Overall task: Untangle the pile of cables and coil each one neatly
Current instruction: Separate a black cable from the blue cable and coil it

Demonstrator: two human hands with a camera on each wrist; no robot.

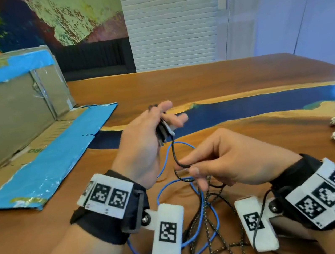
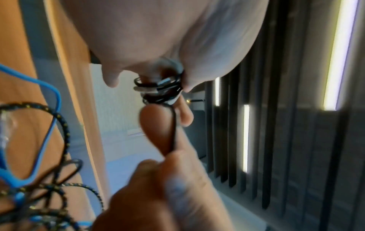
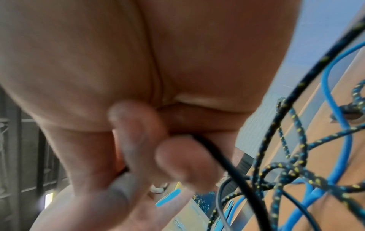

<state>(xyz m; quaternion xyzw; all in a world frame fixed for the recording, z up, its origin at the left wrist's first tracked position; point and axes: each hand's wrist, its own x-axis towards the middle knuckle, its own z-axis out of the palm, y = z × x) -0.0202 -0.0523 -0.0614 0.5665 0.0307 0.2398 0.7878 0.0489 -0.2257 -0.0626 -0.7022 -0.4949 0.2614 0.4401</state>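
Left hand (image 1: 143, 144) gripping small black-cable coil (image 1: 164, 130) as winding core, right hand (image 1: 223, 161) pinching its free run (image 1: 177, 156) taut to feed wraps, above blue cable (image 1: 200, 199) and braided cable (image 1: 208, 231) tangle on table (image 1: 220, 78).

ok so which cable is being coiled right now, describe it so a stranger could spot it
Start at the wooden table with the blue resin stripe, then look to the two hands above its near edge. The left hand grips a small coil of plain black cable, and the right hand pinches its free run. Unlike the blue cable and yellow-flecked braided cable, it is thin, smooth and unpatterned.
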